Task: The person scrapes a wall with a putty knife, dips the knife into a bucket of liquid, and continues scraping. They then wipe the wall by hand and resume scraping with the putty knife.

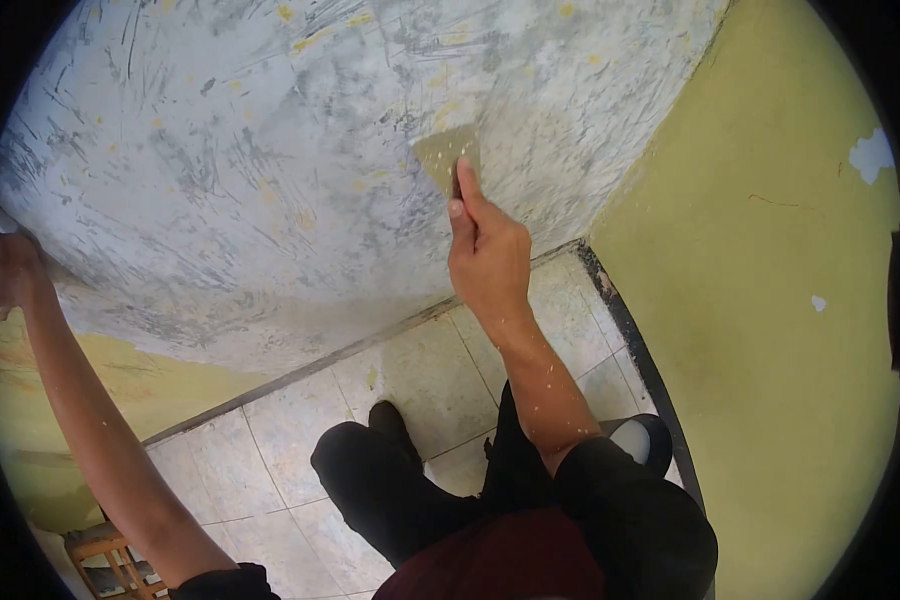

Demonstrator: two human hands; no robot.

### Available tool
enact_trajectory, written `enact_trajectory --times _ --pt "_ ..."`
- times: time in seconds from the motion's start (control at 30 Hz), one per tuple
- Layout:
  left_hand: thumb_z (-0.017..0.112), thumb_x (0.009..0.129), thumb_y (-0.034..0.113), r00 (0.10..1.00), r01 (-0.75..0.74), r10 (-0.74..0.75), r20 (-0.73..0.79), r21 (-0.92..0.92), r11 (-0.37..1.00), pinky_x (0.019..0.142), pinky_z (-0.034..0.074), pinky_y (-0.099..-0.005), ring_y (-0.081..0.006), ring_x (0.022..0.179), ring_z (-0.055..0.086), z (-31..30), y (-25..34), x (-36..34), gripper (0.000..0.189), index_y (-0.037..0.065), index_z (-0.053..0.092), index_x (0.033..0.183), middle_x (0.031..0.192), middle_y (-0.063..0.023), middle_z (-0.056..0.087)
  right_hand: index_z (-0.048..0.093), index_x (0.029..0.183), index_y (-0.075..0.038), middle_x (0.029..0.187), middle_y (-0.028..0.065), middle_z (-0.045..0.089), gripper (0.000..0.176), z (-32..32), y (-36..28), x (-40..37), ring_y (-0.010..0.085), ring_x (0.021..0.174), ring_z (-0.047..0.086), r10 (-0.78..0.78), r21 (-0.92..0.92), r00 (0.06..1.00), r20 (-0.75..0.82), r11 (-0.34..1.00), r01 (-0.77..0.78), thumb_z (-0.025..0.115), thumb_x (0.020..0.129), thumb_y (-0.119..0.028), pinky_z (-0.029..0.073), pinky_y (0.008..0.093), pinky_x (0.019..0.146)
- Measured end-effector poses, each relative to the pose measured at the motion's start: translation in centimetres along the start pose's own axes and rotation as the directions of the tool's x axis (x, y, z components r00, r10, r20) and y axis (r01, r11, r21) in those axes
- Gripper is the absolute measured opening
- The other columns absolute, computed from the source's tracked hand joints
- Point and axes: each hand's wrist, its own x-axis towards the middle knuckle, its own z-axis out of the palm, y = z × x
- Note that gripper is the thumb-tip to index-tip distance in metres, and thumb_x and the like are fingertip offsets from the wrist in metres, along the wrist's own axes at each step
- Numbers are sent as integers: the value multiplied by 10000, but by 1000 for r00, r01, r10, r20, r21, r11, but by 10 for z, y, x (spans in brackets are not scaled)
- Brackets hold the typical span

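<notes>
My right hand (492,262) is closed around the handle of a putty knife (448,153). Its broad blade, flecked with pale bits, points up against the scraped wall (270,170), with my index finger stretched along the blade. That wall is patchy white and grey with dark scratch marks and small yellow remnants. Far to the left, my left hand (6,268) is at the wall, partly in shadow and cut off by the frame's dark border. Its visible fingers look spread, and I see nothing held in them.
A yellow-green wall (760,270) with small white chipped spots meets the scraped wall at a corner on the right. Beneath are light floor tiles (300,460) with a dark skirting edge. My shoe (395,428) is near the wall's base. A wooden slatted piece (115,565) stands at lower left.
</notes>
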Motion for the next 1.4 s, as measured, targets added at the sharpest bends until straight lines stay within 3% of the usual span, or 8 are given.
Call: enact_trajectory --times 0.73,0.87,0.9,0.97,1.0,1.03,1.17,1.4 --pt "670 679 788 998 56 -53 -18 263 963 1044 349 -577 -436 1275 451 29 -44 28 1190 -102 362 1406 1427 -294 415 580 1331 -102 826 233 650 406 -42 -20 38 385 705 645 79 131 997 -15 988 -76 614 927 -121 499 395 627" --pt "772 842 320 959 70 76 273 -487 871 1007 450 -412 -322 1184 532 -68 -42 -25 729 -95 431 1335 1299 -239 487 540 1374 -165 906 229 667 441 -100 63 -51 373 773 669 79 30 975 208 996 -87 606 939 -141 513 376 673" --pt "693 912 246 854 -75 248 458 -363 929 1023 445 -402 -307 1245 503 -93 -110 -36 670 -92 364 1388 1399 -216 439 535 1381 -192 872 228 659 456 -121 93 -88 381 762 659 74 13 981 179 997 -77 600 935 -126 512 384 674" --pt "576 952 500 421 551 29 907 -281 786 1057 409 -462 -271 1300 473 -171 -231 -137 691 34 412 1435 1448 -166 451 505 1410 -217 872 205 675 506 -194 130 -165 377 761 660 510 -368 789 342 846 -387 601 922 -125 523 398 693" --pt "509 915 646 -106 858 228 968 -26 512 1046 405 -484 -244 1291 481 -239 -233 -178 742 146 429 1457 1441 -115 474 502 1412 -219 933 205 693 511 -227 144 -211 381 781 667 491 -307 828 272 859 -409 601 919 -132 529 404 713" --pt "508 896 667 -326 940 126 937 335 -58 990 445 -478 -233 1221 535 -294 -226 -238 701 211 478 1428 1364 -80 550 502 1412 -217 1001 212 694 528 -262 144 -247 378 853 681 593 -449 773 225 768 -458 619 903 -137 536 410 753" --pt "535 873 533 -402 842 17 915 363 400 1004 435 -466 -248 1210 533 -516 -343 -342 680 171 446 1441 1333 -88 562 530 1369 -75 1073 222 685 513 -356 113 -333 357 949 693 838 -545 546 0 458 -702 648 874 -140 542 403 808" --pt "598 817 222 -352 114 -212 912 267 957 1038 412 -439 -282 1184 529 -521 -421 -425 708 79 373 1473 1260 -109 590 593 1317 -103 993 249 687 488 -397 138 -387 405 914 683 912 -641 384 -145 209 -738 653 836 -160 538 444 814"
